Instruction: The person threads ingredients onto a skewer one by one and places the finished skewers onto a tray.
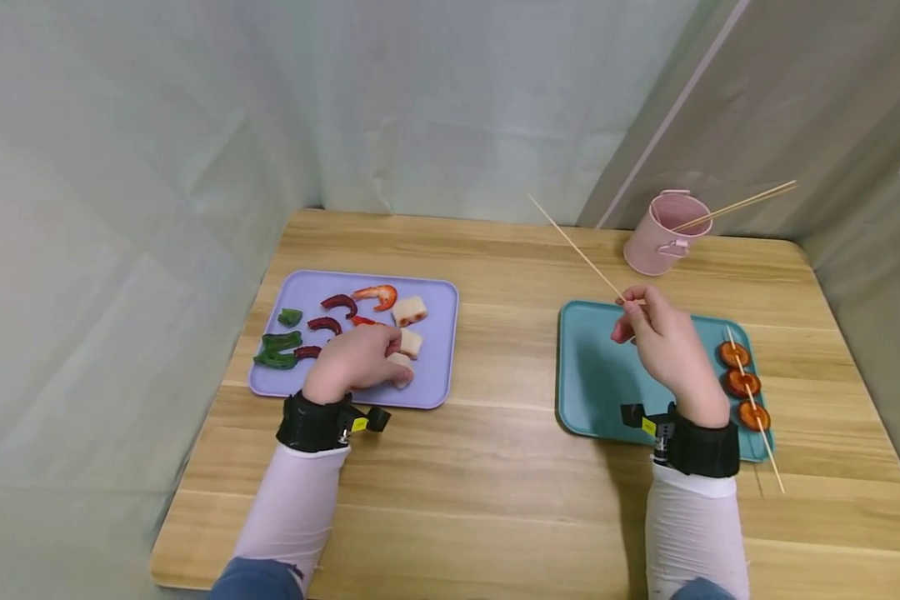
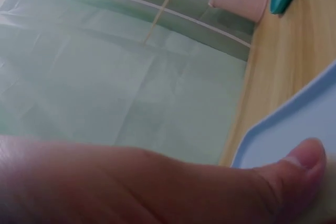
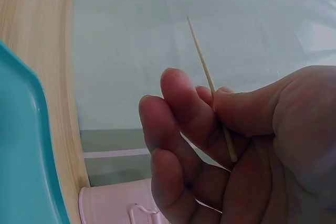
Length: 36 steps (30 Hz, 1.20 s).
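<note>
In the head view my left hand (image 1: 360,360) is over the lavender tray (image 1: 435,379), with thumb and fingers about a pale square food piece (image 1: 401,361) and pinching it. Two more such pieces with browned edges lie just beyond. In the left wrist view only the thumb (image 2: 302,166) and part of the hand show clearly. My right hand (image 1: 663,337) is above the teal tray (image 1: 581,400), where thumb and index finger pinch a thin bamboo skewer (image 1: 576,247). Its pointed end slants up and away in the right wrist view.
Beside my left hand lie shrimp (image 1: 378,294), dark red curved pieces (image 1: 325,325) and green pepper pieces (image 1: 281,342). A skewer holding three round brown slices (image 1: 742,383) crosses the teal tray's right side. Behind stands a pink bucket (image 1: 656,246) with skewers (image 1: 750,200).
</note>
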{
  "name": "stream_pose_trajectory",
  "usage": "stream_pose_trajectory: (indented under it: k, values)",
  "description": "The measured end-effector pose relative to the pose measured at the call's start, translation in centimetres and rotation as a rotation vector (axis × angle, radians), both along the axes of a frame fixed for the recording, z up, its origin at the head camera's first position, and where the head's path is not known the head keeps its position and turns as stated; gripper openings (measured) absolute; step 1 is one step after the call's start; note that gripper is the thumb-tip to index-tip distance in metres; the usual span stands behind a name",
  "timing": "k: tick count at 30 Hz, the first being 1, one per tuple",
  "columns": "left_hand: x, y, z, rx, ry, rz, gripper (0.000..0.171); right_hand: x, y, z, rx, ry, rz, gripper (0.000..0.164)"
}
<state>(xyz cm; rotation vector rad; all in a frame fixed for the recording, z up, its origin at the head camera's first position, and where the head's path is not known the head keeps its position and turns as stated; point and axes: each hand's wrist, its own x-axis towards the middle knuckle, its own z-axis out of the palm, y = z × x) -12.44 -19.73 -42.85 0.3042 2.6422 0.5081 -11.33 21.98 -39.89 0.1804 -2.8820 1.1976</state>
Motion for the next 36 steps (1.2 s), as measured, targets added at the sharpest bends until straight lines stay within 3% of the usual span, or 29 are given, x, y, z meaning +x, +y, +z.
stream_pose_trajectory:
  k: [4,7,13,16,19,22,26,36]
  values:
    - [-0.2,-0.2,0.4,0.067,0.001,-0.036,0.038,-0.1,-0.2,-0.1,0.001,-0.005,0.018,0.030]
    - [-0.6,-0.1,1.0,0.218,0.005,-0.010,0.037,-0.2,-0.4,-0.2,0.013,0.000,0.044,0.029]
    - [-1.6,1.3,2.7,0.783,-0.019,0.141,0.048,-0.2,-0.7,-0.3,0.018,-0.024,0.085,0.031]
    - [-2.0,2.6,3.5,1.103,-0.032,0.236,0.045,-0.1,-1.1,-0.2,-0.004,-0.037,0.111,0.031]
    - [-2.3,4.0,3.9,1.466,-0.095,0.307,0.038,0.2,-1.5,0.0,-0.017,-0.028,0.159,0.028]
    - [-2.6,5.2,3.9,1.714,-0.141,0.369,0.031,0.5,-2.0,0.1,-0.019,-0.002,0.202,0.026]
    - [-2.9,6.1,3.3,1.827,-0.160,0.447,0.028,0.8,-2.4,0.2,0.002,0.033,0.209,0.025]
    - [-3.6,7.2,2.0,1.697,-0.149,0.505,0.037,0.7,-2.9,0.0,0.042,0.061,0.310,0.026]
